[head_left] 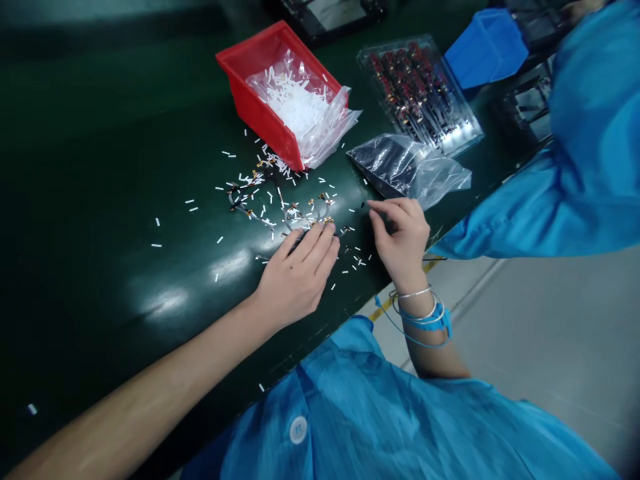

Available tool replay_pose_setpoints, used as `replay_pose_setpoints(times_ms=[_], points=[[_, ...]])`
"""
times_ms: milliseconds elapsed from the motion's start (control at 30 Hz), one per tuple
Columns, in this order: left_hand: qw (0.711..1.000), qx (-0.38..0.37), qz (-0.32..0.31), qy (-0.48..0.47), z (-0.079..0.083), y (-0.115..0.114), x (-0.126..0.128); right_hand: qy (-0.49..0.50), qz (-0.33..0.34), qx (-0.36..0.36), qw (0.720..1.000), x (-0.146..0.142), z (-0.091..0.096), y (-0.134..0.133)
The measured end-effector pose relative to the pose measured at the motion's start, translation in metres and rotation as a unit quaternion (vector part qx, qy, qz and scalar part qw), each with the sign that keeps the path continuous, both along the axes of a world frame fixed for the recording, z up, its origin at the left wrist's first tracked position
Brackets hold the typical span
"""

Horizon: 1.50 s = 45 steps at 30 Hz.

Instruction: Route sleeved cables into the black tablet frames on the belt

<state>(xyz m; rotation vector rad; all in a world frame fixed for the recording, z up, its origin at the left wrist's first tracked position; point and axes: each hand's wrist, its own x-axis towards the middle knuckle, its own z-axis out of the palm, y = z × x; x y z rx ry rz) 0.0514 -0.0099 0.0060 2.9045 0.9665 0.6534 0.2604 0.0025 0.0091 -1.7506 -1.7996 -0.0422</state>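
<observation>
My left hand (300,267) lies on the dark green table (100,200), fingers stretched together, their tips resting on a small cable with gold ends (327,221). My right hand (403,237), wearing a blue wrist strap (430,319), is pinched at the fingertips on a tiny dark part (364,205) just above the table. A tangle of short grey cables with gold connectors (280,203) lies beyond my left fingers, among several scattered white tube pieces (235,177).
A red bin (250,87) holds a clear bag of white tube pieces (300,107). A dark plastic bag (410,167) lies near my right hand. Behind it are a clear tray of red parts (420,93) and a blue bin (487,47). Another person's blue sleeve (575,167) reaches in at right.
</observation>
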Motion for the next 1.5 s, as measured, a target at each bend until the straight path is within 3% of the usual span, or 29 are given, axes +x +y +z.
replay_pose_setpoints(times_ms=[200, 567, 833, 1133, 1300, 1400, 1500], points=[[0.998, -0.037, -0.033, 0.035, 0.0, 0.001, 0.002, -0.03, -0.013, -0.018, 0.999, 0.003, -0.006, 0.017], [0.994, -0.069, -0.084, 0.026, -0.001, 0.002, 0.0, 0.076, -0.006, -0.027, 0.997, 0.005, 0.0, -0.003], [0.993, -0.076, -0.081, 0.042, 0.002, 0.002, 0.0, -0.041, 0.051, -0.018, 0.998, 0.012, -0.001, 0.01], [0.994, -0.067, -0.081, 0.023, -0.001, 0.002, 0.0, -0.001, 0.011, -0.023, 1.0, 0.005, 0.007, -0.013], [0.994, -0.069, -0.084, 0.019, -0.002, 0.002, 0.0, 0.005, 0.07, -0.038, 0.997, 0.014, 0.014, -0.009], [0.994, -0.064, -0.082, 0.022, -0.002, 0.002, 0.0, -0.006, 0.132, -0.07, 0.989, 0.023, 0.012, 0.003], [0.995, -0.057, -0.081, 0.026, -0.001, 0.002, 0.0, -0.001, 0.152, -0.081, 0.985, 0.027, 0.009, 0.01]])
